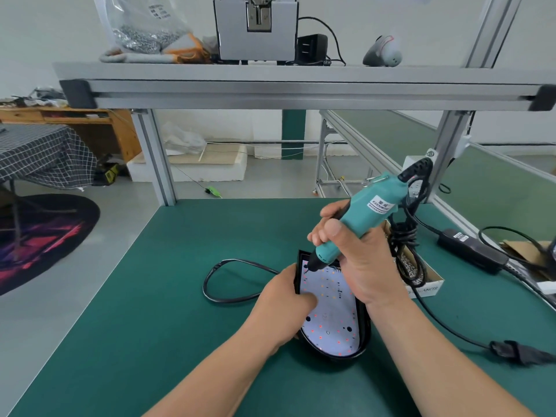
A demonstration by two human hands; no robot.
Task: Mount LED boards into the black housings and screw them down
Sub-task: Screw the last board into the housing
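Observation:
A black housing (363,335) lies on the green mat (156,296) with a white LED board (328,308) seated inside it. My left hand (282,299) grips the housing's left rim, thumb lying on the board. My right hand (349,254) grips a teal electric screwdriver (367,212), tilted, with its bit tip touching the board's far left corner (307,269). A black cable (222,281) loops out from the housing to the left.
A small cardboard box of screws (421,281) sits right of the housing under the driver's coiled cord. A black power adapter (472,251) and plug (511,352) lie on the right. An aluminium frame shelf (301,85) spans overhead with a screw feeder (255,28).

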